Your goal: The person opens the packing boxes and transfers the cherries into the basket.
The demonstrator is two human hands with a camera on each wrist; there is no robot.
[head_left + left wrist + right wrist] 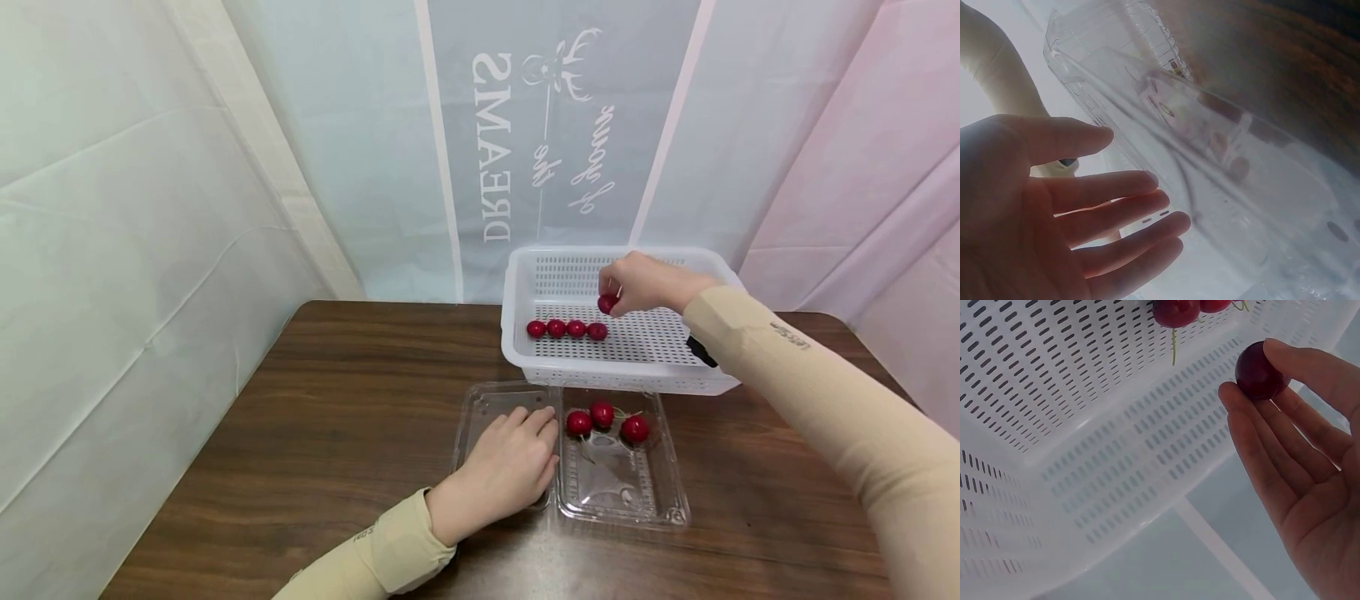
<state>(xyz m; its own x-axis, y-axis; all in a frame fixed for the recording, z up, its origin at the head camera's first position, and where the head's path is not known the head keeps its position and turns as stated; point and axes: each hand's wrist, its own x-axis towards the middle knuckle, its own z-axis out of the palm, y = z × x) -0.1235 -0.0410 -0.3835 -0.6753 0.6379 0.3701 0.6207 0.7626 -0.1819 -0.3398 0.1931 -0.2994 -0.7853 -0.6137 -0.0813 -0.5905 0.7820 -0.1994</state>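
Note:
My right hand (643, 282) pinches a dark red cherry (1259, 372) between thumb and fingers, above the white slotted basket (630, 377). Several cherries (556, 328) sit in a row on the basket floor, left of that hand. Some green stem shows on one in the right wrist view. My left hand (504, 467) lies over the lid half of a clear plastic clamshell box (607, 483), its fingers relaxed and spread in the left wrist view, gripping nothing. Three stemmed cherries (602, 414) lie toward the far end of the box's other half.
The dark wooden table (337, 433) carries the box in front of the basket. A pale printed curtain (390, 150) hangs behind the table, with light fabric at both sides. The right sleeve (817, 400) reaches over the basket's right side.

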